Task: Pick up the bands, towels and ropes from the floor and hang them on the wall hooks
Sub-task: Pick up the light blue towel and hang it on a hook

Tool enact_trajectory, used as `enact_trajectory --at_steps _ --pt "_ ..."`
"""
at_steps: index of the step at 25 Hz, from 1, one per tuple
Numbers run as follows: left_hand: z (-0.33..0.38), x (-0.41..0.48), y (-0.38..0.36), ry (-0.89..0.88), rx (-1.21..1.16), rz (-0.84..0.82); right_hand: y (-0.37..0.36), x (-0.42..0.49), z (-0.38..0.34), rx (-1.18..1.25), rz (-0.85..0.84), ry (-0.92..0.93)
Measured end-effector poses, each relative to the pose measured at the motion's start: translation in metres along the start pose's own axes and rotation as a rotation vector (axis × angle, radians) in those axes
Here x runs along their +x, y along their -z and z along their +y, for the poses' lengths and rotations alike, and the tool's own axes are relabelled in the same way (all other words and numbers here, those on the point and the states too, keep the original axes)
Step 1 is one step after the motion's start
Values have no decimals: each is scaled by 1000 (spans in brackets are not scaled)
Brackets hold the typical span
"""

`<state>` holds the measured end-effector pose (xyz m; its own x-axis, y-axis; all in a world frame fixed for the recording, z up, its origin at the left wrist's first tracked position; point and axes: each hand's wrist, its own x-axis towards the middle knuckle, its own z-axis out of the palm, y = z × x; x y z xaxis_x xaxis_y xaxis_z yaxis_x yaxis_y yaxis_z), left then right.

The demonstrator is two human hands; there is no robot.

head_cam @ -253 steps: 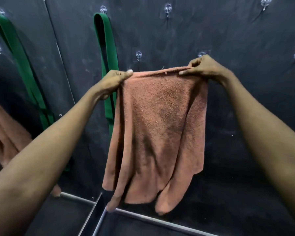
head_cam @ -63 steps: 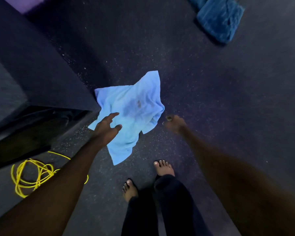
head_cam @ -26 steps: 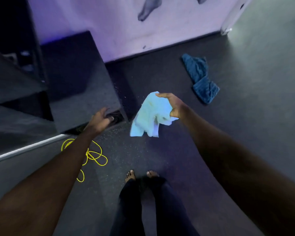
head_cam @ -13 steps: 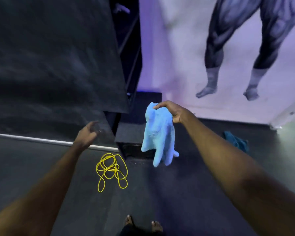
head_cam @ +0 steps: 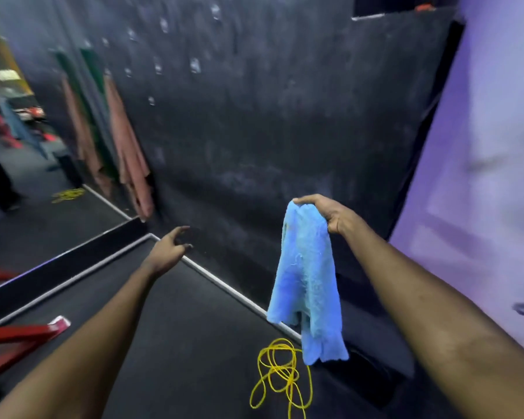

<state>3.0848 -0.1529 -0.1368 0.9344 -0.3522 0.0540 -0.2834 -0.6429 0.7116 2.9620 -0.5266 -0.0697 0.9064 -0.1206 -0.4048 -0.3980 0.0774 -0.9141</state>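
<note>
My right hand (head_cam: pixel 330 216) grips the top of a light blue towel (head_cam: pixel 307 285), which hangs limp in the air in front of the black wall (head_cam: pixel 270 122). My left hand (head_cam: pixel 170 249) reaches forward with loose fingers and holds nothing. A coiled yellow rope (head_cam: pixel 280 376) lies on the floor below the towel. Several clear wall hooks (head_cam: pixel 195 65) dot the upper wall, blurred. A pink towel (head_cam: pixel 127 146) and a green band (head_cam: pixel 96 74) hang at the far left of the wall.
A mirror (head_cam: pixel 28 146) at left reflects the hanging items and another yellow rope. A metal strip (head_cam: pixel 224 287) runs along the wall's base. Red bars (head_cam: pixel 22 334) lie at the lower left. A purple-lit wall (head_cam: pixel 481 176) stands at right.
My view has swung left and up from the floor toward the hook wall. My right hand still carries the blue towel, lifted from the floor earlier. The left hand stays free.
</note>
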Motion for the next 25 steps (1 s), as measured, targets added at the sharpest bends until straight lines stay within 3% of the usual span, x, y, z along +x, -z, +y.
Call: enact_trajectory --at_steps 7,10,18,25 --pt "-84 55 113 38 -53 96 -116 100 -78 -57 -10 138" --pt "-75 79 148 57 -35 148 -161 147 -120 -98 -13 231" --pt "-113 200 205 112 -10 176 -248 289 -219 -252 -173 397" --pt "-177 323 264 114 2 214 -316 409 -291 -246 -157 433"
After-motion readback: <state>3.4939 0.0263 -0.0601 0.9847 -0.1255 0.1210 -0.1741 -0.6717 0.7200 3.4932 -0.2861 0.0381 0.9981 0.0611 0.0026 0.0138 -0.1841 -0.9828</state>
